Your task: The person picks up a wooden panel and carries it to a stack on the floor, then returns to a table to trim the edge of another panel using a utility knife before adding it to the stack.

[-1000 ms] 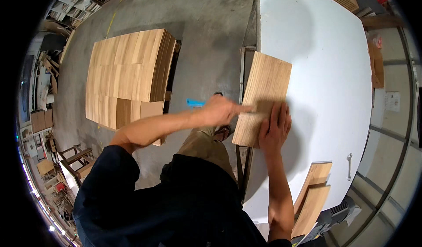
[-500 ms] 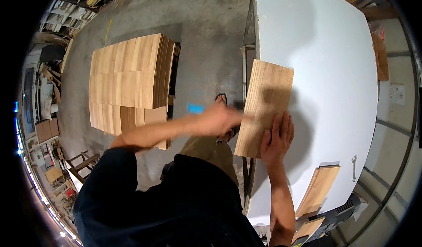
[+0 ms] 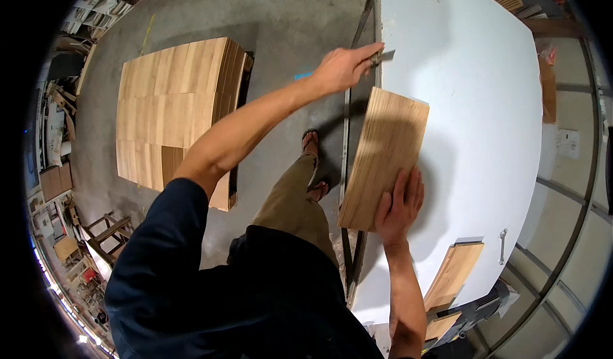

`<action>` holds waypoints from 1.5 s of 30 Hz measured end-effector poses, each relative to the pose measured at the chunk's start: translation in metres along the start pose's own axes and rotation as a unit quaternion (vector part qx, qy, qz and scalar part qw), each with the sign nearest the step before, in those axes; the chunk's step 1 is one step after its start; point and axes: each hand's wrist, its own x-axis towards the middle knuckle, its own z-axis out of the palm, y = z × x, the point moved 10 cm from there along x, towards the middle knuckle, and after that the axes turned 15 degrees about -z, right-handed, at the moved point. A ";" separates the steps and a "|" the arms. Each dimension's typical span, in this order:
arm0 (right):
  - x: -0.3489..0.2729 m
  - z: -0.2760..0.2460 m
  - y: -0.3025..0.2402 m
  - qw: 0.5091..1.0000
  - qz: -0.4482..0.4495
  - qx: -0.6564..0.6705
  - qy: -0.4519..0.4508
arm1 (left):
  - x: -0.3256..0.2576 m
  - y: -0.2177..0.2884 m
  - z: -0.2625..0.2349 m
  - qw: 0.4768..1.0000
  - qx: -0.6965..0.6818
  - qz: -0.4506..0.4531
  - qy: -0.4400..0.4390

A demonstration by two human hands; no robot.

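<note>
Swung forward, the left hand [image 3: 345, 70] clamps its fingers on a flat grey blade [image 3: 385, 56]; the right hand [image 3: 397, 211] — fingers slightly apart — rests on a rectangular brown wood-grain board [image 3: 382, 158], seemingly part-worked, remainder unclear.

Soft shadows cross the board [image 3: 380, 161] and bright white tabletop [image 3: 485, 123], while distortion bends the outer edges
</note>
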 end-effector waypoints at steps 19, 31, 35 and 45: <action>-0.002 -0.006 -0.004 0.998 -0.008 -0.023 0.053 | -0.305 0.030 0.084 0.964 0.039 0.177 -0.194; 0.001 -0.009 -0.003 0.994 -0.032 0.016 0.099 | -0.252 0.033 0.065 0.967 0.131 0.037 -0.214; -0.004 -0.005 0.000 0.996 -0.027 -0.008 0.082 | -0.163 0.024 0.046 0.971 0.187 -0.026 -0.147; 0.000 -0.005 0.004 0.999 0.004 0.001 0.037 | -0.052 0.042 0.006 0.992 0.117 0.022 -0.034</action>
